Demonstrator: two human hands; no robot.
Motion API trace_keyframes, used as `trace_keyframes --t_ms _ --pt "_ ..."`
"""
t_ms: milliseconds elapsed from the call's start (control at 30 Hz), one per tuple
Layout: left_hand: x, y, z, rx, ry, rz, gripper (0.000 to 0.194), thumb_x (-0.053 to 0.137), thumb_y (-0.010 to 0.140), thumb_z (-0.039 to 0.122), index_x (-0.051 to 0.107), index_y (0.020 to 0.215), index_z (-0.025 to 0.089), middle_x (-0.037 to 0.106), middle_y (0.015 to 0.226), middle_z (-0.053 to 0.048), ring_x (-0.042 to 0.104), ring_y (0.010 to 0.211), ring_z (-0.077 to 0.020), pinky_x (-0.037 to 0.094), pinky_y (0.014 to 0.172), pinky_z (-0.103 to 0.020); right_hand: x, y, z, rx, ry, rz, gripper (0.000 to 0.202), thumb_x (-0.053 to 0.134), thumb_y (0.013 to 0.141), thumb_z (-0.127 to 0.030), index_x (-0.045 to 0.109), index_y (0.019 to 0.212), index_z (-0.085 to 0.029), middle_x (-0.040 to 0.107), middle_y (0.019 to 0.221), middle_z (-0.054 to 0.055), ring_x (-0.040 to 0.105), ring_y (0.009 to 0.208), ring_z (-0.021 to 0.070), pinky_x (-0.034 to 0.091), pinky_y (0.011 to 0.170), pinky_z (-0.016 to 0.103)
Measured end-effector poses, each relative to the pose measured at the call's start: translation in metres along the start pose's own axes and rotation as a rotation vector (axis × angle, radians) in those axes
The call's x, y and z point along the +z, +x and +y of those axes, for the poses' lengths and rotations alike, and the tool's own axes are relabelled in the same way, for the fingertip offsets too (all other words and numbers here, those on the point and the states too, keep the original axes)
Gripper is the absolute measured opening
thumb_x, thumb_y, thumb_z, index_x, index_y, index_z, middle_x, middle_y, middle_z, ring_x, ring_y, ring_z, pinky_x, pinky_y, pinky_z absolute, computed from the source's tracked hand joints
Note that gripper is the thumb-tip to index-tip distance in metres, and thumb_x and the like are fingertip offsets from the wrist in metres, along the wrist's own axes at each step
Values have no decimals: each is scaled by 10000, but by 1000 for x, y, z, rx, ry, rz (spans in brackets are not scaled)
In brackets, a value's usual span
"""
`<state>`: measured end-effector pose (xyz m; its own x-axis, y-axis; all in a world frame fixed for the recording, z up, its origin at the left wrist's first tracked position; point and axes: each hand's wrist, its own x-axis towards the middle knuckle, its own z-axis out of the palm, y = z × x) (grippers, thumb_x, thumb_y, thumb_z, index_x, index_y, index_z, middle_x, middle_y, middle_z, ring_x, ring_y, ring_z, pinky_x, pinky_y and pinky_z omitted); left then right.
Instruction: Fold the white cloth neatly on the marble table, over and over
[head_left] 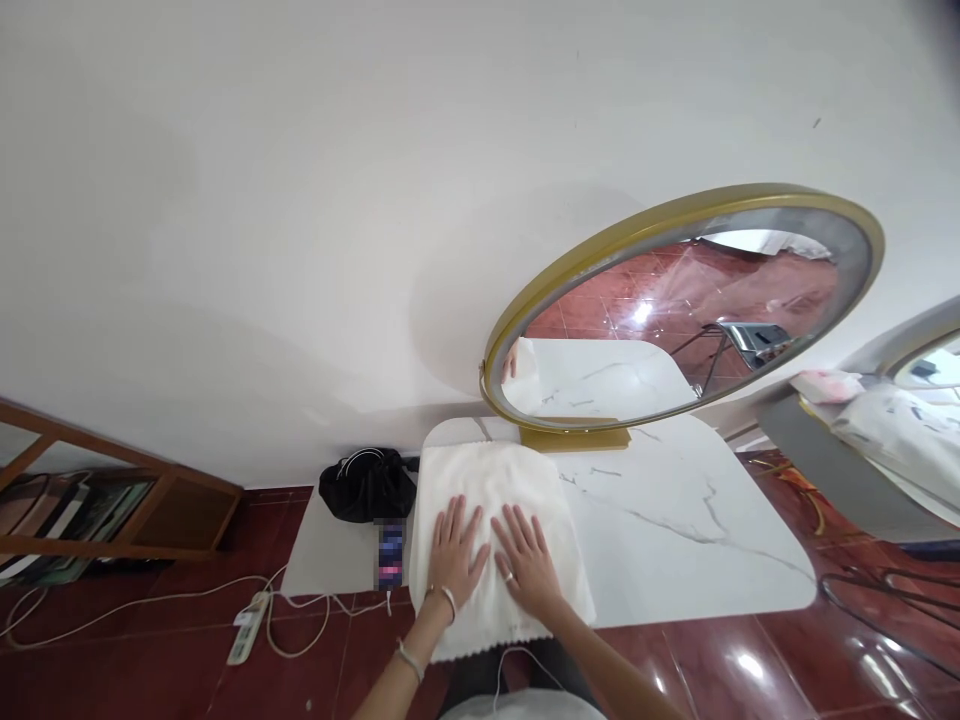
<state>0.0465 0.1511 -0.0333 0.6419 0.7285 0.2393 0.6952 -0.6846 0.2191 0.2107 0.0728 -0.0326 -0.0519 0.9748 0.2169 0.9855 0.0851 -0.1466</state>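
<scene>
A white cloth (499, 470) with a scalloped edge lies over the left end of the marble-patterned table (675, 520), its front edge hanging past the table toward me. My left hand (455, 550) rests flat on the cloth, fingers stretched out, with bracelets on the wrist. Beside it my right hand (527, 560) also lies flat on the cloth, fingers spread, a ring on one finger. Neither hand grips anything. Slight wrinkles run through the cloth around the fingertips.
An oval gold-framed mirror (682, 225) stands behind on a gold base (577, 438). To the left, a black bag (367, 485) sits on a low pale surface (330, 560). A power strip (249, 628) with cables lies on the red tiled floor. A wooden shelf (187, 500) stands far left.
</scene>
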Motion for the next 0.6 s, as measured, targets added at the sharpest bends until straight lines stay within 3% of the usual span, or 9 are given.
trace_keyframes --t_ms 100,200,300,400,500,600 --pt "1 -22 9 -104 -38 100 588 455 891 375 274 1444 287 301 1511 -89 283 1385 -273 309 1082 -503 -6 -19 -8 -31 5 -4 591 379 937 -303 162 1485 -262 205 1526 41 172 1411 262 227 1115 493" --pt "5 -19 1 -456 -49 337 519 414 903 379 357 1393 218 442 1388 -155 413 1292 -306 407 986 -529 -7 -25 -13 -49 5 -19 608 382 929 -292 146 1488 -268 214 1521 34 199 1403 274 255 1102 508" --pt "8 -6 -22 -786 14 488 455 404 895 447 528 1222 156 629 1053 -166 612 964 -319 513 754 -501 -3 -24 -18 -46 2 -25 631 389 915 -287 132 1491 -277 213 1518 27 224 1394 285 297 1078 519" --pt "5 5 -45 -935 94 557 393 440 860 527 637 951 198 645 765 -87 612 665 -267 509 574 -445 7 -20 -25 -71 32 1 650 405 901 -291 134 1491 -285 215 1515 20 247 1386 287 329 1062 514" --pt "-11 12 -49 -833 52 681 363 409 883 502 623 858 209 632 746 -70 622 701 -255 531 635 -446 20 -14 -34 -127 75 29 679 439 881 -307 143 1491 -278 213 1513 40 281 1369 304 367 1035 515" --pt "-43 24 -24 -478 -123 660 283 381 919 387 601 929 209 661 865 -72 656 832 -221 562 728 -372 34 -7 -44 -95 152 64 723 479 855 -364 146 1491 -280 256 1498 62 335 1339 325 407 1001 529"
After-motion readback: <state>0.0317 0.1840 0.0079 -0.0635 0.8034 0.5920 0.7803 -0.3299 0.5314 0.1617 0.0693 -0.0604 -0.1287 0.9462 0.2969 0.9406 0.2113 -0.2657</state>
